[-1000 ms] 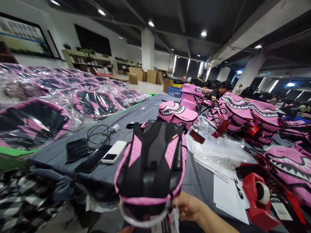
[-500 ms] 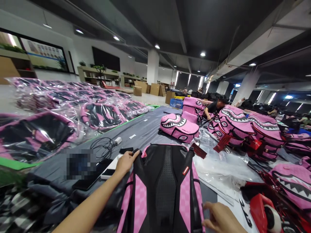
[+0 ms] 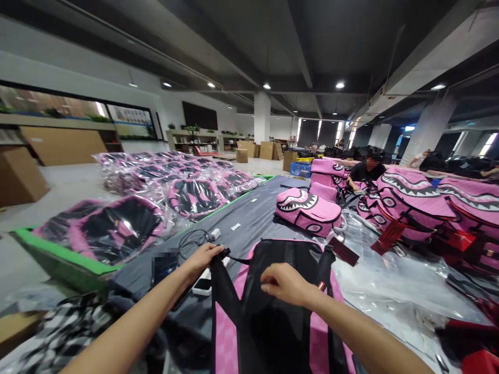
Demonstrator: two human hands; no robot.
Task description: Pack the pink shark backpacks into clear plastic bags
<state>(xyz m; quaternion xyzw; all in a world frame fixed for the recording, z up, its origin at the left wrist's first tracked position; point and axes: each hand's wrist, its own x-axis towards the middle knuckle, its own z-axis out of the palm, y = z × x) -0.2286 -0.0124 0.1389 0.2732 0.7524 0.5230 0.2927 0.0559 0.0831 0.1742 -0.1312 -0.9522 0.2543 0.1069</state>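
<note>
A pink and black backpack lies in front of me with its black padded back panel up. My left hand pinches the upper end of its left shoulder strap, at a black buckle, and lifts it away from the panel. A thin black webbing stretches from that buckle to the bag's top. Over the panel is my right hand, its fingers loosely bent and apart, with nothing visible in them. The right shoulder strap, with a small red and white label, rests on the bag.
Pink backpacks in clear plastic lie to the left beyond a green edge. Shark-mouth backpacks stand ahead and right, near a person. Clear plastic sheeting covers the right side. A cable lies left.
My right hand has come from the bag's lower right side up over the back panel. The left hand has pulled the strap outward, exposing the webbing. The view has swung left.
</note>
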